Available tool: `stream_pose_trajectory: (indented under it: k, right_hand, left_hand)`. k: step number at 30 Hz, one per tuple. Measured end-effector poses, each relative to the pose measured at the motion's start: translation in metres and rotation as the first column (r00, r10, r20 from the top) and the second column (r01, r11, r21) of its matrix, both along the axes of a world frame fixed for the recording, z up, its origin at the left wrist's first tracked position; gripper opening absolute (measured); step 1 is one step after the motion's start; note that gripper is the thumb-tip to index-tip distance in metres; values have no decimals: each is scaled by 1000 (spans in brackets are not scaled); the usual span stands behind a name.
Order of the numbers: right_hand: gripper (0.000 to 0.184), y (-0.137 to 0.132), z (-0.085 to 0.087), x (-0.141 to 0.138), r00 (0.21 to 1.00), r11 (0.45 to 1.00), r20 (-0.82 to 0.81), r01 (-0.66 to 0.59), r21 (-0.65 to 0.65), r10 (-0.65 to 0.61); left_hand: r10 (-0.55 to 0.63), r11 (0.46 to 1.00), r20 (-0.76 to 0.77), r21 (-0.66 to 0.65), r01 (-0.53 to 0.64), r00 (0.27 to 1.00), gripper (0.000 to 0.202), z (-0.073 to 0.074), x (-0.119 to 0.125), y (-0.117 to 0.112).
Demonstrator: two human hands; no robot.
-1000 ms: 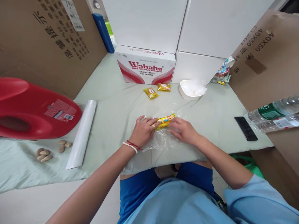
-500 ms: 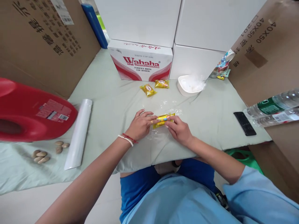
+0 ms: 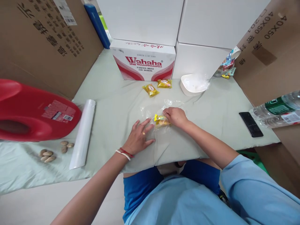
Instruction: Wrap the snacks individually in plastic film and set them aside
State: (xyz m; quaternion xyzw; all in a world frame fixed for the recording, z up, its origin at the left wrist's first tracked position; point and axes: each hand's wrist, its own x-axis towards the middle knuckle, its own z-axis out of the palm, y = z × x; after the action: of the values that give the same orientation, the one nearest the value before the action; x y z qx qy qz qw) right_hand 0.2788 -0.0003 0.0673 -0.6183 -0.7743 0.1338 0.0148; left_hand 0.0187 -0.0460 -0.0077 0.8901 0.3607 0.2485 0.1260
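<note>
A small yellow snack packet lies on a sheet of clear plastic film spread on the cloth. A second yellow piece shows under the film along its near side. My right hand is closed over the packet's right end, its fingertips pinching what looks like the film. To the left of the packet, my left hand rests flat with fingers spread, its fingertips at the film's edge. Two yellow wrapped snacks, a left one and a right one, sit farther back.
A white bowl holds crumpled clear plastic. Behind stands a Wahaha box. A white roll, several stones and a red jug are left. A phone and bottles are right.
My left hand has let go of the packet and moved left and nearer, fingers spreading. My right hand has shifted up over the packet, and the film now lies across its near part.
</note>
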Motion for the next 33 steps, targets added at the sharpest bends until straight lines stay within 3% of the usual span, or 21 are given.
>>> stream_pose_trajectory:
  k: [3,5,7,9,11,13,15,16,17,18,19,20,21,22,23,24,28,30,33]
  right_hand:
    - [36,0,1,0,1000,1000,-2,22,-11,-22]
    - [36,0,1,0,1000,999,4,31,-13,-31]
    - [35,2,1,1,999,999,-5,32,-20,-32]
    - [35,4,0,4,999,999,-41,25,-29,-26]
    - [33,7,-1,7,994,999,-104,16,-46,-21]
    - [30,11,0,10,983,997,-180,18,-77,-31]
    - [27,14,1,12,972,993,-227,33,-116,-59]
    - [25,15,2,11,970,991,-232,41,-129,-70]
    - [24,17,2,10,971,990,-226,46,-136,-76]
    - [24,17,3,9,974,990,-214,45,-136,-73]
    - [23,18,4,7,978,991,-200,38,-132,-64]
    - [22,19,4,5,980,991,-190,30,-128,-54]
    - [21,19,4,4,981,992,-188,19,-124,-42]
    - [20,20,4,3,980,992,-196,5,-127,-31]
    - [20,22,4,3,976,990,-215,-11,-139,-19]
    - [19,24,4,4,970,986,-243,-28,-163,-12]
    - [17,33,5,22,905,934,-412,-52,-353,-105]
    - [18,32,7,37,842,912,-496,-11,-409,-213]
    - [37,16,10,64,741,895,-595,16,-447,-310]
  left_hand:
    - [86,987,34,134,-89,996,39,-6,15,-9]
    - [82,987,89,129,-93,993,15,-3,23,-8]
    - [107,992,205,41,-118,973,12,2,25,-2]
    - [258,965,358,-143,-220,898,21,4,19,10]
    - [514,847,420,-385,-366,748,31,5,7,24]
    - [745,657,352,-539,-528,567,34,7,-7,37]
    - [860,510,307,-513,-690,408,30,17,-17,38]
    - [879,469,327,-455,-757,347,25,25,-17,33]
    - [866,464,379,-369,-805,325,20,34,-14,24]
    - [843,473,427,-299,-829,327,16,43,-7,13]
    - [796,528,466,-219,-821,387,14,52,4,0]
    - [666,682,475,-75,-728,575,11,59,18,-13]
    - [479,832,433,53,-552,763,8,63,34,-22]
    - [306,925,346,113,-363,887,11,63,50,-27]
    - [217,964,261,96,-249,941,17,61,65,-28]
    - [201,976,207,45,-214,958,24,56,78,-25]
    - [299,947,84,-149,-285,951,36,28,102,6]
    - [313,941,61,-156,-301,948,34,18,102,15]
    - [304,947,56,-127,-296,951,33,14,100,16]
